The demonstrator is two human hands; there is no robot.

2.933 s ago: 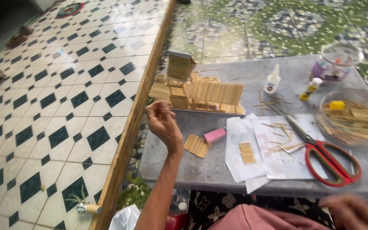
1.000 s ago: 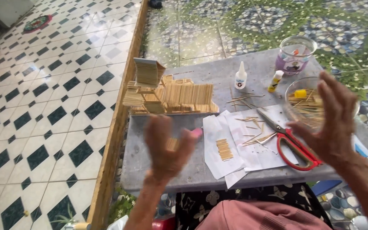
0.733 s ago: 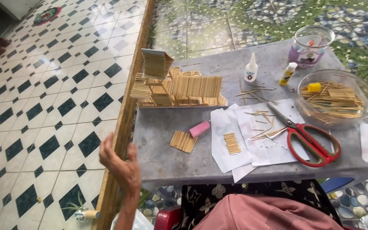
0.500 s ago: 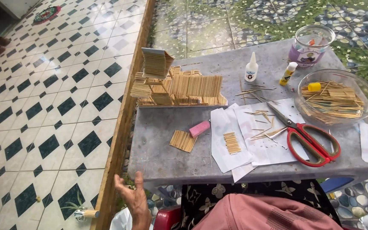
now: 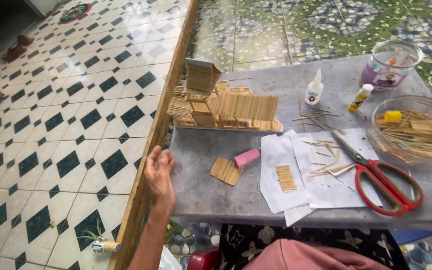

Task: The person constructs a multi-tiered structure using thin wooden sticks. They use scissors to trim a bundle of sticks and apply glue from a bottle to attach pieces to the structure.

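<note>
The left hand (image 5: pixel 159 172) is raised at the grey worktop's (image 5: pixel 201 200) left edge, fingers loosely curled and empty; the right hand is unseen. Nearest lies a small flat stick panel (image 5: pixel 225 171), judged light and brittle, best lifted by its edges.

One head view looks steeply down and forward from above the seated person's lap at 6 o'clock, near the desk (image 5: pixel 216 150). Tiled floor (image 5: pixel 66 125) fills 9 o'clock, pebbled ground 12 to 1 o'clock.
</note>
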